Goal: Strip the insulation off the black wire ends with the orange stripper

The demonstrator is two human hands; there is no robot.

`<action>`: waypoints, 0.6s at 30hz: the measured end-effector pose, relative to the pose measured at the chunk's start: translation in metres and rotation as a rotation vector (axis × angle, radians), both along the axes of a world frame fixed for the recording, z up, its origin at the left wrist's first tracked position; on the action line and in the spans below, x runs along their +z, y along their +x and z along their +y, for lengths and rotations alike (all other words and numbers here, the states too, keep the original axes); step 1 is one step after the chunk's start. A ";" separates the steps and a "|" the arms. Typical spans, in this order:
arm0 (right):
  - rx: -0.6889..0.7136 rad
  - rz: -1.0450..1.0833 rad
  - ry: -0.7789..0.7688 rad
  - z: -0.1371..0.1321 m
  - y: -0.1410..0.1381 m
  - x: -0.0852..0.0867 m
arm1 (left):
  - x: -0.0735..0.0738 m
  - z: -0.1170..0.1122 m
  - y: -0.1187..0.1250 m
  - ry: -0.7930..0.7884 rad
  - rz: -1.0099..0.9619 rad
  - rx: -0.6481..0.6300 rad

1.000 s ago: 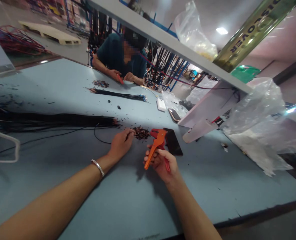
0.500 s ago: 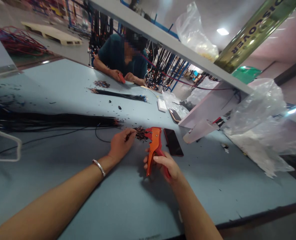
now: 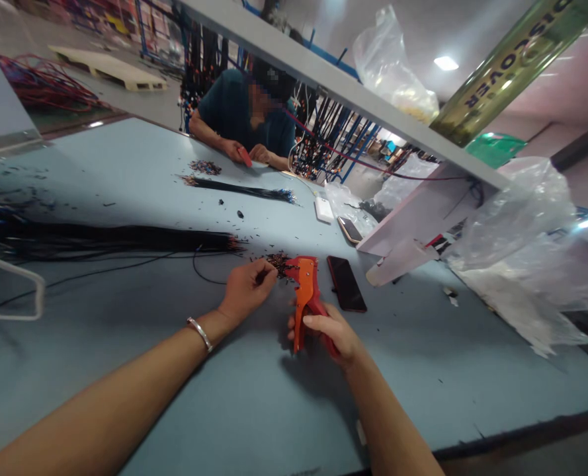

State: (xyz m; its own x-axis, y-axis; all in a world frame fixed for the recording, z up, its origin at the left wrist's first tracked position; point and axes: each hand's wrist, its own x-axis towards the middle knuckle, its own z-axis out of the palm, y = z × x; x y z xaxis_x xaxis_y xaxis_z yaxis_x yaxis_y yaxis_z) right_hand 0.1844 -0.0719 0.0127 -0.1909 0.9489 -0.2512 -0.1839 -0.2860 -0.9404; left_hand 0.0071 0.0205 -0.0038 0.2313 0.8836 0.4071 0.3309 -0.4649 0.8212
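The right hand is closed around the handles of an orange-and-red stripper, its head pointing far and left. Just left of that head, the left hand pinches the end of a thin black wire, fingers shut on it; a bracelet sits on the wrist. A heap of scraps lies just beyond the stripper's head, and a dark phone lies flat to its right. A thick black bundle stretches left across the blue table. At the far edge another person works, and clear bags pile up at right.
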 end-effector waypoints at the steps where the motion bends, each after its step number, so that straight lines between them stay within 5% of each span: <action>1: 0.005 -0.002 0.001 0.000 0.000 0.000 | 0.001 0.000 0.000 0.004 -0.012 0.000; 18: 0.147 0.063 0.057 0.000 0.007 -0.003 | 0.006 -0.002 -0.004 -0.080 -0.111 -0.140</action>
State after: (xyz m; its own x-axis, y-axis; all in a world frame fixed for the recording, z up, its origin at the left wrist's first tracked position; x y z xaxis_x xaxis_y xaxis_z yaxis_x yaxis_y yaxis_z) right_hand 0.1910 -0.0723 0.0099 -0.3425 0.9220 -0.1807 -0.2028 -0.2604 -0.9440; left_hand 0.0031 0.0187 0.0027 0.3120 0.8766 0.3663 0.1732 -0.4316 0.8853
